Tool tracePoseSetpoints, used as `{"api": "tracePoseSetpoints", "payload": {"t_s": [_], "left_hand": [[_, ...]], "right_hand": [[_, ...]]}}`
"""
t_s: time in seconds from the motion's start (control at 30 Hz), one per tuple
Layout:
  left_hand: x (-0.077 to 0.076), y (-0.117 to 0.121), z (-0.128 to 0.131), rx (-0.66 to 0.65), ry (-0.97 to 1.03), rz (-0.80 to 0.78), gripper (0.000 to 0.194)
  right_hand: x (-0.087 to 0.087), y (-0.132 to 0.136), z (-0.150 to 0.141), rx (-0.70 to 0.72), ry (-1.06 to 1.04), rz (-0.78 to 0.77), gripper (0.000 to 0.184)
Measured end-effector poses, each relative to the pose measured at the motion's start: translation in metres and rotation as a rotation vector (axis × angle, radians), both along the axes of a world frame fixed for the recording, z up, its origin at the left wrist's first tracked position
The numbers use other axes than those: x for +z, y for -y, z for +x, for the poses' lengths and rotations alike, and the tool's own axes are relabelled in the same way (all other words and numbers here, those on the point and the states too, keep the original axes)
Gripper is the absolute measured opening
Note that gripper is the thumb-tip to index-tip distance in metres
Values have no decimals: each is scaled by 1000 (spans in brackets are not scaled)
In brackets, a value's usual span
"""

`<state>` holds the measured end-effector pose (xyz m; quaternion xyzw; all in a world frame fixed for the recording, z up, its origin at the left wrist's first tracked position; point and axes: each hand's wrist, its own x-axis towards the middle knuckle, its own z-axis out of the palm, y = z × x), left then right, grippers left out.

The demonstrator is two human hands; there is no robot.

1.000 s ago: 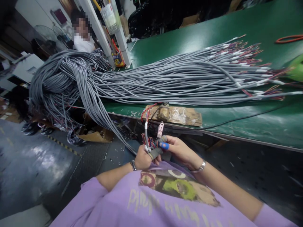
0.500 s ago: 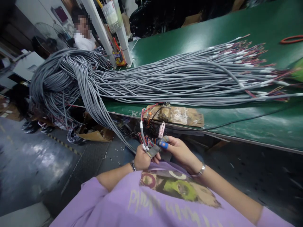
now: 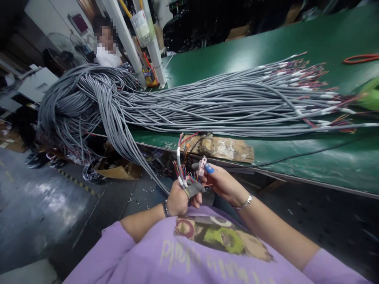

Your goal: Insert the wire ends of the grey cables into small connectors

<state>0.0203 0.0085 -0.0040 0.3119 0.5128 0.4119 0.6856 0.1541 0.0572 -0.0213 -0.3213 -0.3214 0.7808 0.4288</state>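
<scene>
My left hand [image 3: 177, 199] is closed around a bundle of grey cables, close to their stripped ends. Thin red, blue and dark wires [image 3: 185, 172] fan out above its fist, and one cable end [image 3: 178, 156] with a white band stands higher than the others. A grey cover wraps the left thumb. Just to the right, my right hand [image 3: 223, 181] pinches a small flat pale-pink tool [image 3: 202, 166] with a hole at its top; its kind is unclear. The right thumb wears a blue cover. A thin wire pokes out below the right fingers.
A large pile of grey cables [image 3: 207, 104] runs along the green table [image 3: 319, 157] and hangs over its left end. A taped wooden board [image 3: 233, 149] lies at the near edge. White posts [image 3: 154, 59], a cardboard box [image 3: 121, 169] and a person [image 3: 108, 49] are beyond.
My right hand has risen slightly and turned, its thumb now lying along the pink tool. My left hand keeps its hold on the cables. The view has shifted slightly.
</scene>
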Motion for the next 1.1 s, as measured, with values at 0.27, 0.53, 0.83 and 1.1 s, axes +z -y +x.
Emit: {"api": "tracePoseSetpoints", "payload": {"t_s": [0.27,0.53,0.83,1.1], "left_hand": [[1,-5,3,49,13,-27,50],[-2,-3,3,13,-5,-14,49],[-5,-4,3,8,-39,-34,49],[-6,3,-3,-15,-68,34,53]], "right_hand": [[-5,2,-14,-334,174,97,53],[-15,-7,-15,-67,-152,-159,42],[-13,-9,-18,-90,-224,-159,36],[-16,-4,-14,-59,-252,-236,45]]}}
